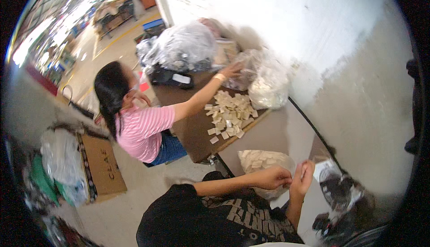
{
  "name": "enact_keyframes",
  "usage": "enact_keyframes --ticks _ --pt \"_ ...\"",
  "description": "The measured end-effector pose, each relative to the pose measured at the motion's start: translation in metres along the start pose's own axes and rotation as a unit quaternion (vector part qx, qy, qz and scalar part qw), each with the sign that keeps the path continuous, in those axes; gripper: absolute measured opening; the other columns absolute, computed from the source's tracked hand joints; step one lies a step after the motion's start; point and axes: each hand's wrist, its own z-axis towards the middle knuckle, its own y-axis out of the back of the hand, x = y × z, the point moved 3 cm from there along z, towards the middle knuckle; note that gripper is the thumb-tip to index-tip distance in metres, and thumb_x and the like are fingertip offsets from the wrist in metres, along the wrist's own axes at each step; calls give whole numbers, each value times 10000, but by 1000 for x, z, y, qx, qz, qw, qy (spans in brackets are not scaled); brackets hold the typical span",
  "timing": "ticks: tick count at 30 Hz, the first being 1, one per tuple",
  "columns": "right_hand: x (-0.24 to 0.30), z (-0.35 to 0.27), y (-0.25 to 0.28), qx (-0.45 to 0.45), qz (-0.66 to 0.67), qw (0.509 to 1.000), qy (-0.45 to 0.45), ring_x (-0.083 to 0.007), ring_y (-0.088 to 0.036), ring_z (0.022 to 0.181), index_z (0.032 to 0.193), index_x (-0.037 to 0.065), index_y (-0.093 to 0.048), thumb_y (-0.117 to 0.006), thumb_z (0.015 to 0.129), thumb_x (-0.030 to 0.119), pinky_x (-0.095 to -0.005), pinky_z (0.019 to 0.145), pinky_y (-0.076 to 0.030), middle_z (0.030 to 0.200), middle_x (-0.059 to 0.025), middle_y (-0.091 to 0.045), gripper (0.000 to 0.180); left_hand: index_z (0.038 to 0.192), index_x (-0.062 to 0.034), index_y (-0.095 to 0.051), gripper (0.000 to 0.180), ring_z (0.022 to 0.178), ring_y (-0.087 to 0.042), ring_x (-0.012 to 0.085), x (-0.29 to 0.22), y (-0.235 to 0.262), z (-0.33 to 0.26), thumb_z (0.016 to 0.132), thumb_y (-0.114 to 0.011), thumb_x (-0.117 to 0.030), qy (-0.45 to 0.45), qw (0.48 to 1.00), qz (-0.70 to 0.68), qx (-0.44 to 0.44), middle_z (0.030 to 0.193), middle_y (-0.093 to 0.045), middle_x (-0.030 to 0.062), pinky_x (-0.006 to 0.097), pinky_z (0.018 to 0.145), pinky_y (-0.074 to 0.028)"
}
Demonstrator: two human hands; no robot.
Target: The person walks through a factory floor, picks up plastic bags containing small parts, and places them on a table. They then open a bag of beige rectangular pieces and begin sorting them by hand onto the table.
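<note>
My left hand (pixel 274 178) and my right hand (pixel 303 178) meet fingertip to fingertip in front of my chest, the fingers curled. Motion blur hides whether anything small is pinched between them. Just beyond and below them lies a clear plastic bag of small cream pieces (pixel 262 159). Farther off, a pile of the same cream pieces (pixel 230 115) is spread on a brown table (pixel 190 133).
A person in a pink striped shirt (pixel 142 130) sits at the table's left and reaches a hand (pixel 231 71) to clear plastic bags (pixel 267 85) by the white wall. More bags (pixel 181 45) are heaped at the far end. A cardboard box (pixel 102 165) stands on the floor; dark objects (pixel 337 192) lie at right.
</note>
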Motion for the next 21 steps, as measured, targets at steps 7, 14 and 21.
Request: enact_keyframes --ticks 7,14,21 --pt "1 -47 -20 26 69 986 -150 -295 -542 1097 1165 -4 -568 -555 1011 126 -373 992 -427 1158 -173 -571 202 952 -19 -672 278 814 -575 99 25 2 -13 1051 -574 -259 110 931 -295 -185 872 -656 -2 269 759 -472" --pt "5 -76 -39 -65 -39 992 -106 -340 -624 1002 1102 11 -636 -623 976 137 -404 915 -485 1066 -166 -676 178 960 -5 -681 290 848 -567 91 21 4 -10 1064 -567 -250 110 905 -346 -224 918 -657 4 258 799 -456" --pt "-16 -86 -51 -206 68 952 -214 -369 -674 863 1046 7 -662 -659 926 162 -396 789 -534 941 -205 -700 196 1007 -24 -768 253 1166 -577 227 6 -3 -12 1043 -585 -195 36 999 -15 2 1229 -629 130 342 1026 -426"
